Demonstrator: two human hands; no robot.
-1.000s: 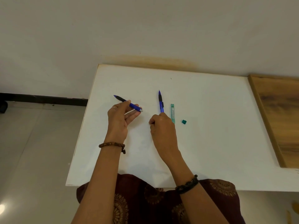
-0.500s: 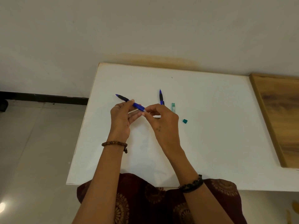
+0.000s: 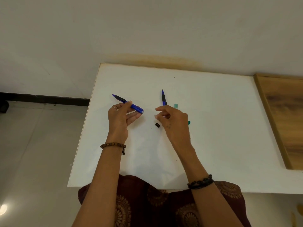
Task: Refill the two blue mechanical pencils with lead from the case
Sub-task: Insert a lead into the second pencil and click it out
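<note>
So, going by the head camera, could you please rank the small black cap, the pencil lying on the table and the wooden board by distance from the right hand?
1. The small black cap, on the table right beside the right hand, on its left.
2. The pencil lying on the table, just beyond the fingers.
3. The wooden board, far off at the table's right edge.

bare forearms; brown bead bracelet [image 3: 113,145] at left wrist, black braided band [image 3: 200,182] at right, ring [image 3: 113,107] on left finger, maroon gold-patterned garment [image 3: 147,202].

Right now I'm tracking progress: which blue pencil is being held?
The pencil on the left, gripped in the left hand, tip pointing up-left. The other pencil lies on the table.
</note>
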